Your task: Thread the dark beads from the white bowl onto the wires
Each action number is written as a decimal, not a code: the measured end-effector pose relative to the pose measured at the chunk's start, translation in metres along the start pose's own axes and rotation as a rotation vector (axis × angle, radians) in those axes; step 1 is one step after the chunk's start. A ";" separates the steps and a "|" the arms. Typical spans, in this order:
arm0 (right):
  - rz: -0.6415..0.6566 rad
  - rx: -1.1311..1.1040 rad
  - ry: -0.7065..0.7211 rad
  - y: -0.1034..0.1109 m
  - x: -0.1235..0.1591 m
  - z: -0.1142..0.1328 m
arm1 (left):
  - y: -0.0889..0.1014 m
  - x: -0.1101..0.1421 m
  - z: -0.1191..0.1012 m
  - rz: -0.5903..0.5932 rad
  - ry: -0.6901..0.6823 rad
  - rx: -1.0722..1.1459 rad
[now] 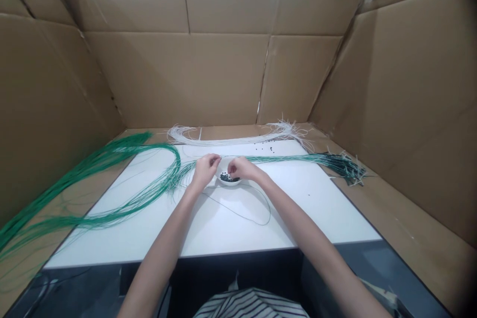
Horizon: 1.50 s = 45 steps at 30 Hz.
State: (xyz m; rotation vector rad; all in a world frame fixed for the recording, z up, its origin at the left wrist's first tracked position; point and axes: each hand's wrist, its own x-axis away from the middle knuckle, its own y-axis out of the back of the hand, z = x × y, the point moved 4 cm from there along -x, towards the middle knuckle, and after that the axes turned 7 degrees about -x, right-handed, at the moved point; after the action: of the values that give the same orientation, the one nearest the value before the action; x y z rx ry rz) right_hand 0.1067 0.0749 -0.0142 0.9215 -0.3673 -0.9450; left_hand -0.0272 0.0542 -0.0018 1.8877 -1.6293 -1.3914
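Observation:
A small white bowl (pixel 224 180) of tiny dark beads sits on the white board (pixel 208 228). My left hand (pixel 204 171) hovers at the bowl's left rim, fingers pinched together on a thin green cord (pixel 257 218) that loops across the board toward me. My right hand (pixel 241 168) is over the bowl's right side, fingertips pinched on something too small to make out. The two hands nearly meet above the bowl.
A thick bundle of green cords (pixel 112 179) sweeps from the left across to frayed ends (pixel 345 165) at the right. A white cord bundle (pixel 231 138) lies behind. Loose beads (pixel 266 149) dot the board. Cardboard walls (pixel 223 69) enclose three sides.

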 end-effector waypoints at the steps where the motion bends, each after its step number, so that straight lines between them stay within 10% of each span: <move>1: -0.022 -0.017 0.003 0.001 0.002 -0.001 | 0.000 0.000 -0.001 -0.003 -0.002 0.002; 23: -0.408 -0.905 0.004 0.013 0.019 -0.026 | 0.001 0.002 -0.014 0.127 -0.060 0.002; 45: -0.451 -1.066 -0.020 0.014 0.022 -0.027 | 0.008 0.003 -0.022 0.041 -0.161 -0.048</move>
State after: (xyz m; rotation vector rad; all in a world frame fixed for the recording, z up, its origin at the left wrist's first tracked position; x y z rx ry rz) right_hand 0.1437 0.0746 -0.0210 -0.0035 0.3499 -1.3449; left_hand -0.0151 0.0408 0.0133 1.7463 -1.6805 -1.5864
